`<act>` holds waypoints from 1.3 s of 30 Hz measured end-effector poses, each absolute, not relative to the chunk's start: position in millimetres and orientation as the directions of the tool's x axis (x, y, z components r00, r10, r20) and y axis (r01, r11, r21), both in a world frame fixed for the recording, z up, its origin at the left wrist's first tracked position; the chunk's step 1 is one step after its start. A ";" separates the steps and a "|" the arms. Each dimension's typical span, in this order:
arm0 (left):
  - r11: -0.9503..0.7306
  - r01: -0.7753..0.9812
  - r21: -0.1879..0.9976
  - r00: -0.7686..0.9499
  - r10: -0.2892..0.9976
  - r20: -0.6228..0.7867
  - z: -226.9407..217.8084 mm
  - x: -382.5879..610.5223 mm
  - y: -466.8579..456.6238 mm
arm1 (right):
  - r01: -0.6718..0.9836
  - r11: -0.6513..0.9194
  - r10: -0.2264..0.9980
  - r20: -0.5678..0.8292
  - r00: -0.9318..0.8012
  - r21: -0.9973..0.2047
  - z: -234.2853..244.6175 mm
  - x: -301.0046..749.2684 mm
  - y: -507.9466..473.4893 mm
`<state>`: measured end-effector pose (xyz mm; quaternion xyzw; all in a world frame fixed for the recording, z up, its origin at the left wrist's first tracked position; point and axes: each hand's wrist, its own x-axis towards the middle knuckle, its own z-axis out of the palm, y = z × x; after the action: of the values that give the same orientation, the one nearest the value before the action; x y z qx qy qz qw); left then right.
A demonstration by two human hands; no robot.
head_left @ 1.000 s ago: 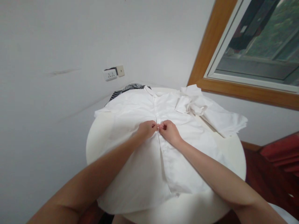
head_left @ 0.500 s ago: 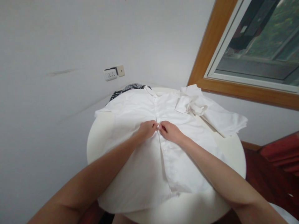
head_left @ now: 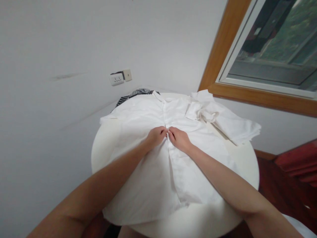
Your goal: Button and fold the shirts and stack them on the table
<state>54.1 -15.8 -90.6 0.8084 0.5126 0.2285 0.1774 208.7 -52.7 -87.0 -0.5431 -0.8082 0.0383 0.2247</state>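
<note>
A white shirt [head_left: 146,181] lies spread out with its collar at the far side and its hem towards me. Its front edges part below my hands and meet above them. My left hand [head_left: 158,135] pinches the left front edge near the middle of the shirt. Close beside it, fingertips nearly touching, my right hand [head_left: 178,138] pinches the right front edge. Whatever small part sits between the fingertips, such as a button, is hidden. The right sleeve lies bunched and folded.
Under the shirt is a round white table [head_left: 247,165]. Dark striped cloth [head_left: 123,99] lies at its far edge. A wall with a socket [head_left: 116,79] stands behind, and a wood-framed window [head_left: 260,97] is at the right. Red fabric [head_left: 297,162] hangs at far right.
Both hands have drawn slightly closer together at the front edges, their fingertips still pinched. The shirt lies almost as before.
</note>
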 end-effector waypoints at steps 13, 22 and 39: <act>-0.384 0.861 0.332 0.345 0.923 0.171 -81.6 56.4 -24.7 | 0.867 0.384 0.908 0.302 -0.292 -0.317 -84.6 209.6 -50.7; -0.381 0.768 0.514 0.353 0.922 0.157 -90.3 53.7 -13.9 | 0.943 0.313 0.933 0.224 -0.282 -0.117 -79.7 196.3 -61.7; -0.477 0.711 0.516 0.501 0.859 0.104 -80.3 39.8 -15.0 | 0.903 0.304 0.939 0.257 -0.230 -0.302 -88.6 204.0 -52.4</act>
<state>39.8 -15.0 -80.3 0.8409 0.4668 0.1776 0.2085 204.0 -52.4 -88.6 -0.5882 -0.7829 0.0445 0.1977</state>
